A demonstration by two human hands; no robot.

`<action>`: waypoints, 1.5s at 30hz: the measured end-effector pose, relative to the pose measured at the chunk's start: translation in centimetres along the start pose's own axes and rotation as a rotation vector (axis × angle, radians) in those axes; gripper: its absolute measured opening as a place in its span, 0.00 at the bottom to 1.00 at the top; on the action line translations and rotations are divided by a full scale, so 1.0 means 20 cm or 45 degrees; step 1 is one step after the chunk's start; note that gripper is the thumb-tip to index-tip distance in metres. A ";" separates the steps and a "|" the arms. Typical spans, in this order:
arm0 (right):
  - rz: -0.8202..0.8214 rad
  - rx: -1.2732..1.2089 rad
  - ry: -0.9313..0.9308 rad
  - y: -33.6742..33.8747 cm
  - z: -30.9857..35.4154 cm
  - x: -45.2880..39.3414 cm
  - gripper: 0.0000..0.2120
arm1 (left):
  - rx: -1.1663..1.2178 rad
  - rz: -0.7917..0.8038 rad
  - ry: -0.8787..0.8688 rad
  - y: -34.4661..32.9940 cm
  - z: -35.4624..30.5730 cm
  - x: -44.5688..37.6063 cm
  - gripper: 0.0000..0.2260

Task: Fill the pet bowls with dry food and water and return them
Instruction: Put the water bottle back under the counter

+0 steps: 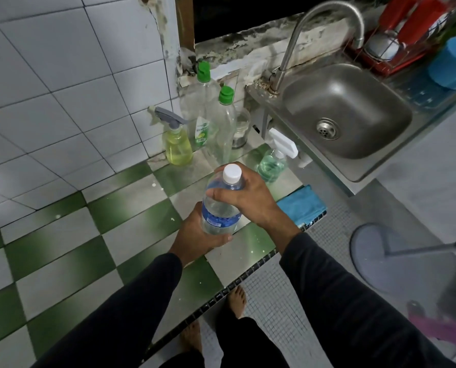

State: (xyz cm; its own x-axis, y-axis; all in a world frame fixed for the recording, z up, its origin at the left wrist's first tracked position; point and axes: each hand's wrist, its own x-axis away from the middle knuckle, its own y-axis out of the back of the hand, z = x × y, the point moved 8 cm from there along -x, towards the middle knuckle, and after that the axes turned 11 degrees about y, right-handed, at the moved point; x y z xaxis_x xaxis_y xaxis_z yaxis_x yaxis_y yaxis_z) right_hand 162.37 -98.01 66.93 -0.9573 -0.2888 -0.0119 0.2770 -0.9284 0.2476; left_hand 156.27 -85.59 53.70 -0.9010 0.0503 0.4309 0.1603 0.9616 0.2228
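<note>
Bare checkered counter [62, 251] leftward; 5 bottles [221, 128] clustered behind, sink [354, 115] to the right.

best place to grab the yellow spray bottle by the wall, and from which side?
Take the yellow spray bottle at its narrow neck, just under the grey trigger head. Come from the front-left: the nozzle points left toward the tiled wall, and a green-capped bottle stands close on its right.

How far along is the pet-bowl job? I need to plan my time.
Nothing looks done: no pet bowls or dry food are in view. In hand: the left hand and right hand grip a capped water bottle over the checkered counter. Uncapping, filling and returning remain.
</note>
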 end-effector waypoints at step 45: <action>-0.149 0.079 0.053 -0.21 0.42 0.59 0.17 | 0.072 -0.023 -0.070 0.09 0.03 0.62 0.39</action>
State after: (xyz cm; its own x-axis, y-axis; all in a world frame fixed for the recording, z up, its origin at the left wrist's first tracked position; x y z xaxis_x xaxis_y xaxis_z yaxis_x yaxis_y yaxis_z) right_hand 149.31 -95.60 73.94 -0.9781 -0.1900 -0.0845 0.1566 -0.9405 0.3015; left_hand 145.25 -83.12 58.97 -0.9247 0.0463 0.3780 0.1223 0.9761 0.1796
